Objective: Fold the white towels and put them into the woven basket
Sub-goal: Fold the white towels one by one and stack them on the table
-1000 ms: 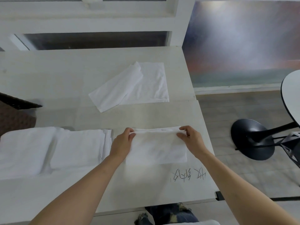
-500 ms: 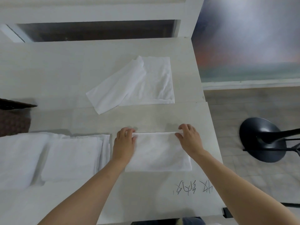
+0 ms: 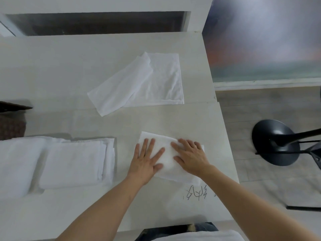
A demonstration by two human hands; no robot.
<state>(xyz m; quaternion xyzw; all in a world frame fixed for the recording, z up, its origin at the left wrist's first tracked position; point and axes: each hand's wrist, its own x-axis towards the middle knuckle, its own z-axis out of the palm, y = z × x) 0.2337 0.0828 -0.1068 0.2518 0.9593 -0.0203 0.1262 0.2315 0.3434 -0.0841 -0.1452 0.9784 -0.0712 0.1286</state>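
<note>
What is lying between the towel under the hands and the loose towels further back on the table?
Nothing: in the head view, only bare table separates the pressed towel from the loose towels.

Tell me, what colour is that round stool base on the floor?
Black, slightly glossy: the stool base shows clearly at the right of the head view.

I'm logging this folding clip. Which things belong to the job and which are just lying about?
Job: towel being pressed; left hand; right hand; unfolded towel; folded towels; woven basket.
Lying about: table scribble; black stool base.
</note>
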